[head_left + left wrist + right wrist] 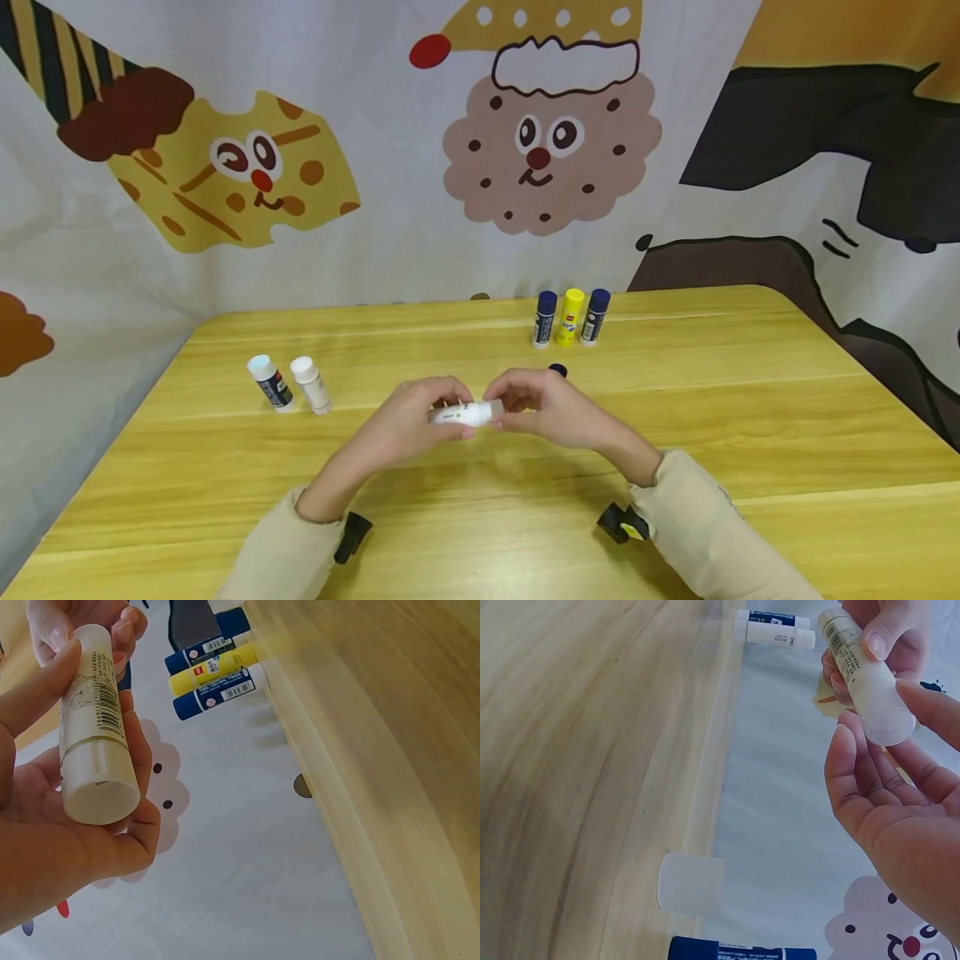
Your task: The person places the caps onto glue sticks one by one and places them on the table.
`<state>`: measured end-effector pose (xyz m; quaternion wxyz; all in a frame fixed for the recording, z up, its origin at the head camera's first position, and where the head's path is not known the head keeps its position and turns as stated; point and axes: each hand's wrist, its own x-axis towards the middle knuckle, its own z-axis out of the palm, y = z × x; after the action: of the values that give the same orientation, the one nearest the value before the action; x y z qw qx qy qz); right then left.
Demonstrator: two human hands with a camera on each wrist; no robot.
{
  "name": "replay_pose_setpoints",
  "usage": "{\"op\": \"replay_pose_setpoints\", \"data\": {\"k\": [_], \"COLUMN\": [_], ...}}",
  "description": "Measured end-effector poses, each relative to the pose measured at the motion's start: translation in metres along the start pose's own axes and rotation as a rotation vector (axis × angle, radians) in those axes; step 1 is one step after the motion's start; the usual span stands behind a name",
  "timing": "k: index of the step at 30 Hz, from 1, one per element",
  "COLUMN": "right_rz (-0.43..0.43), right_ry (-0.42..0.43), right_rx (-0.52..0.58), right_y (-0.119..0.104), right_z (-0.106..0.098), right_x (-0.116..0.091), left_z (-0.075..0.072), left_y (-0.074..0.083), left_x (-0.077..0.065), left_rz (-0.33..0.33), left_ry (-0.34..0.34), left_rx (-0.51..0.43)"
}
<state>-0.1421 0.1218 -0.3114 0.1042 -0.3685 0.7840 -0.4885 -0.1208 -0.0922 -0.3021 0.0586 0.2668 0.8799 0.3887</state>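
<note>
Both hands hold a white glue stick (468, 414) level above the middle of the table. My left hand (420, 417) grips its body, and the barcode shows in the left wrist view on the glue stick (94, 712). At the other end, my right hand (551, 408) pinches the frosted part between thumb and fingers. In the right wrist view, the right-hand fingers (855, 761) lie under that end. A dark blue piece (557, 369) shows just behind the right hand, mostly hidden. A short white ribbed piece (692, 883) stands on the table in the right wrist view.
Two dark blue glue sticks (544, 320) (596, 318) flank a yellow glue stick (570, 318) at the table's back. To the left stand a white-capped dark glue stick (271, 383) and a white glue stick (311, 385). A printed cloth (405, 267) hangs behind the wooden table (750, 392).
</note>
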Motion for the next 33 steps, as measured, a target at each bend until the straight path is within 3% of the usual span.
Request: {"op": "replay_pose_setpoints", "data": {"k": [22,33], "right_rz": [0.01,-0.025], "right_ry": [-0.008,-0.012], "right_rx": [-0.005,0.003], "right_y": [-0.0005,0.0063], "right_z": [0.001,0.004], "right_x": [-0.0019,-0.0013], "left_z": [-0.0007,0.0011], "left_y": [0.0042,0.0042], "left_x": [0.0001,-0.0015], "left_rz": [0.02,0.043], "left_ry": [0.007,0.015], "left_rx": [0.02,0.026]}}
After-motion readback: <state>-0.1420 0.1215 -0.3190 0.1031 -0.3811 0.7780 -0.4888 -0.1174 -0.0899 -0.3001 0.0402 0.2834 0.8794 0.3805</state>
